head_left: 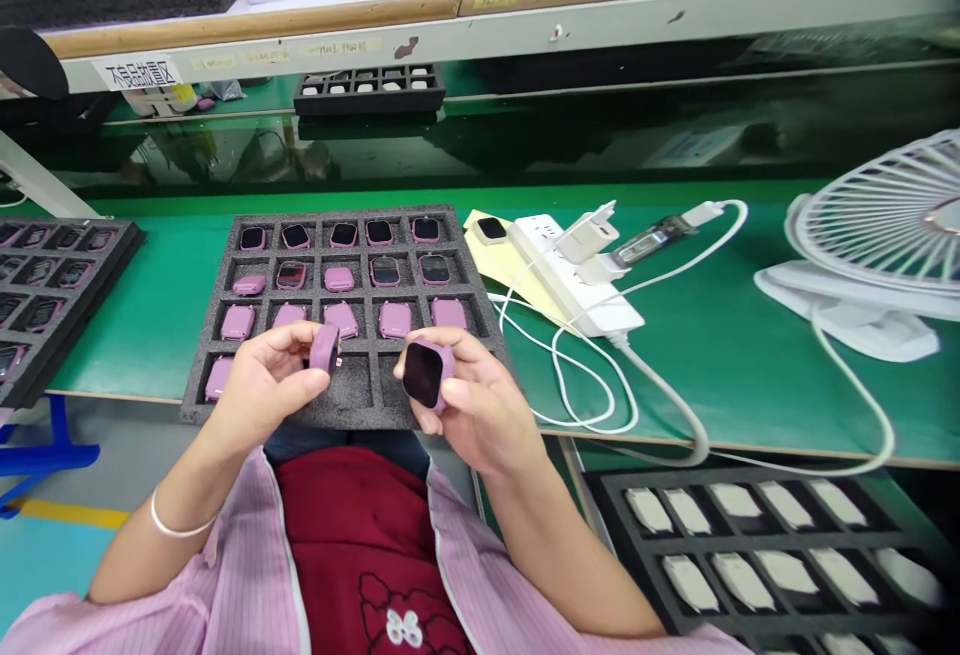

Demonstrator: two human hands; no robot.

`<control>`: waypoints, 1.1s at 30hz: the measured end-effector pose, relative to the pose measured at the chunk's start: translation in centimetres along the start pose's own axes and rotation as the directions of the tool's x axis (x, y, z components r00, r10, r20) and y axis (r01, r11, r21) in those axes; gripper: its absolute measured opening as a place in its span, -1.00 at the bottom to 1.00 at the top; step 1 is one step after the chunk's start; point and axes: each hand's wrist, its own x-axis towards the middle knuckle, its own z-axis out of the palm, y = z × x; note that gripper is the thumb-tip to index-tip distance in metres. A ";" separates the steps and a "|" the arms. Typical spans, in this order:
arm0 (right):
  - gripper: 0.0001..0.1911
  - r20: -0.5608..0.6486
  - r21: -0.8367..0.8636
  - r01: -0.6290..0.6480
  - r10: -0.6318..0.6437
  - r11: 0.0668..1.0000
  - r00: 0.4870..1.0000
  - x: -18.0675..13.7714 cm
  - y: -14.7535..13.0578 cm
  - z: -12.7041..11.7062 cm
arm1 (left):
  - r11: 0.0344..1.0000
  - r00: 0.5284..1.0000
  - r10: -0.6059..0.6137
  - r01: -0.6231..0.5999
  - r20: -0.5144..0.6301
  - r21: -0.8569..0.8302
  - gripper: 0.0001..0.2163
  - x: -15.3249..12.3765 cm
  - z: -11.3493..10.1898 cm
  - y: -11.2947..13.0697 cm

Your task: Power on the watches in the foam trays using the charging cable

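My left hand pinches a purple smartwatch case, turned edge-on, above the front row of a foam tray. In my right hand is a second purple smartwatch, its dark screen facing up and toward me; the fingers wrap round its sides. Beneath both hands lies the dark grey foam tray, divided into compartments. Its back rows hold purple watches, mostly with dark screens up. Nearer rows hold several purple cases showing plain purple faces. Part of the front row is hidden by my hands.
Right of the tray are a white power strip with chargers, loose white cables, a yellow paper with a pale watch, and a white fan. Another foam tray stands left; one with pale cases sits lower right.
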 end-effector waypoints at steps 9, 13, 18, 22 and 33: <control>-0.62 -0.016 -0.202 0.080 -0.085 0.976 0.996 -0.3 -0.1 -0.5 | 0.934 0.991 -0.116 0.130 0.063 -0.333 -0.54 -0.2 0.6 -1.2; -0.59 -0.016 -0.087 0.015 -0.016 0.996 1.000 0.1 -0.3 -0.7 | 0.888 0.984 -0.158 0.179 0.085 -0.423 -0.55 -0.3 0.8 -1.6; -0.56 0.015 -0.024 -0.043 0.044 0.999 0.999 0.1 -0.7 -1.0 | 0.868 0.982 -0.163 0.188 0.093 -0.460 -0.54 -0.1 0.8 -2.0; -0.54 0.051 -0.001 -0.097 0.097 0.995 0.994 -0.1 -0.7 -1.3 | 0.853 0.982 -0.151 0.186 0.110 -0.487 -0.53 -0.1 0.6 -2.3; -0.50 0.053 -0.083 -0.099 0.104 0.992 0.993 0.2 -0.7 -1.2 | 0.831 0.982 -0.148 0.189 0.119 -0.523 -0.55 -0.2 0.4 -2.7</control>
